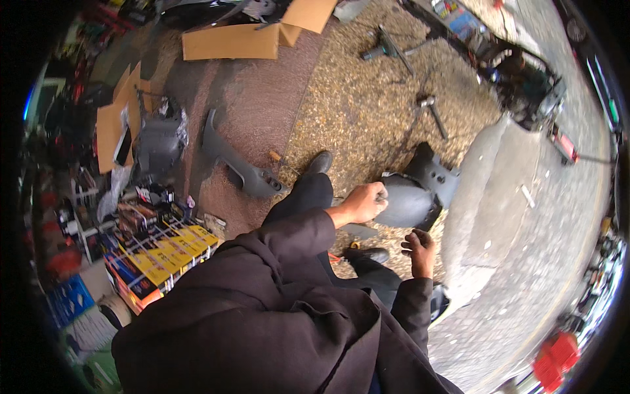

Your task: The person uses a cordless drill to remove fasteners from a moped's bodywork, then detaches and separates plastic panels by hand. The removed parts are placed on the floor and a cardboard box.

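My left hand point(367, 202) is closed, its fingers curled in at the near left edge of a curved dark-grey moulded panel point(403, 203) that looks like a car part. Whether it pinches something small there, I cannot make out. To the right and nearer to me, my right hand point(420, 253) hangs above the gravel with its fingers loosely bent and apart, nothing visible in them. A second moulded piece point(441, 174), with cut-outs, adjoins the panel's far side. Both lie on the pebbled ground between my feet and a long pale-grey cover point(492, 190).
A hammer point(434, 117) and a green power tool point(380, 51) lie farther off. Left are a long grey trim piece point(239, 164), an opened cardboard box point(118, 125) and yellow-black boxes point(164, 256). A red jack point(564, 146) stands right, beside paving.
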The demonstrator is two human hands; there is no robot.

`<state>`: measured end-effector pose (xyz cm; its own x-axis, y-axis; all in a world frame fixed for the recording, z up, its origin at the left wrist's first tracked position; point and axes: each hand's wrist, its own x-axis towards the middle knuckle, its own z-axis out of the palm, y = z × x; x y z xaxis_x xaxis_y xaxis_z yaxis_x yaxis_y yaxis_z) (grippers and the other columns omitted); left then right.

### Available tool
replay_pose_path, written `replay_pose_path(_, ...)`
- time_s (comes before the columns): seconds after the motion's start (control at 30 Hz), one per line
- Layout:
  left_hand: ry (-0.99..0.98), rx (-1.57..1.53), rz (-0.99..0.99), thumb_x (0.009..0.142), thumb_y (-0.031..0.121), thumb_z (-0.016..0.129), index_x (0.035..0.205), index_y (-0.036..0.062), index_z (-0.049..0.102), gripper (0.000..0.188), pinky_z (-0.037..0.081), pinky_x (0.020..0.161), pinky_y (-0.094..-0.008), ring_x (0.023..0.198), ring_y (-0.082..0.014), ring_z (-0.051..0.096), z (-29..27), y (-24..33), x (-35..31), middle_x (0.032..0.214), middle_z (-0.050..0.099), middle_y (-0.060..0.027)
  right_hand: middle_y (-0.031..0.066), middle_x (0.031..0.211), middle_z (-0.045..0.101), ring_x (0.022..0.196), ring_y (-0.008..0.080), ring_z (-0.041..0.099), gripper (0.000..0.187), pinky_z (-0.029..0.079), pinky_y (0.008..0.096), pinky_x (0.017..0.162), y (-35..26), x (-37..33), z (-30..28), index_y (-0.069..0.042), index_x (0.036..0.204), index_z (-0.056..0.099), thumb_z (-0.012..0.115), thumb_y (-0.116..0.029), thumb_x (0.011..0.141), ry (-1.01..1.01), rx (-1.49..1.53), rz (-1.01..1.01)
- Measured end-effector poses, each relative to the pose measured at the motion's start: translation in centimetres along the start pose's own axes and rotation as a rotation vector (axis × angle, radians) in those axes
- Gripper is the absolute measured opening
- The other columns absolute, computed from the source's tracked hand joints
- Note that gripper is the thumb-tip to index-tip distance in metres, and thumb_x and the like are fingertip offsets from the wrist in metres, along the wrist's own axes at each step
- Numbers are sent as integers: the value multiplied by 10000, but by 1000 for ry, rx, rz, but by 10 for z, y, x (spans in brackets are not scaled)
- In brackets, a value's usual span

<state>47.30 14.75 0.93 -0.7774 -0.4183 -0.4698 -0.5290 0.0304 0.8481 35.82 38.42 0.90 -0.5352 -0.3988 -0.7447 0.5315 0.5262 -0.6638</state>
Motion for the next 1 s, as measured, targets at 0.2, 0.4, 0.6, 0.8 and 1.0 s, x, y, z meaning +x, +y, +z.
replay_pose_path(0.2,365,-63,-12,844,198,677,900,33,603,190,469,630,-336,680,-158,585,-104,52,-45,707,591,-53,134,917,663,740,195,672,317,543,296,598,-204,-32,8,43,1162,569,596,-186,944,15,-196,-271)
replay_pose_path(0.4,434,-247,-182,914,197,638,878,37,530,196,424,655,-418,692,-200,505,-233,37,-64,766,508,-75,143,934,673,730,207,680,322,542,303,571,-307,-16,119,20,1159,575,600,-220,946,-57,-421,-287)
replay_pose_path(0.6,789,-130,-258,873,253,666,981,3,605,279,482,720,-424,823,-327,626,-365,30,-96,905,653,-166,127,942,668,791,216,674,305,546,317,630,-360,-16,274,19,1169,561,601,-182,943,-371,-521,-296)
replay_pose_path(0.8,891,-130,-371,883,277,661,929,-5,531,314,448,663,-430,681,-291,541,-446,20,-149,806,552,-180,118,928,659,757,225,670,310,529,325,631,-443,-11,363,31,1153,583,631,-134,895,-509,-531,-318)
replay_pose_path(1.0,1056,-272,-427,795,255,657,935,-21,582,318,475,696,-469,820,-405,627,-481,23,-164,868,631,-247,98,839,636,655,208,650,276,520,325,540,-486,21,384,0,1098,585,624,-173,887,-528,-541,-280)
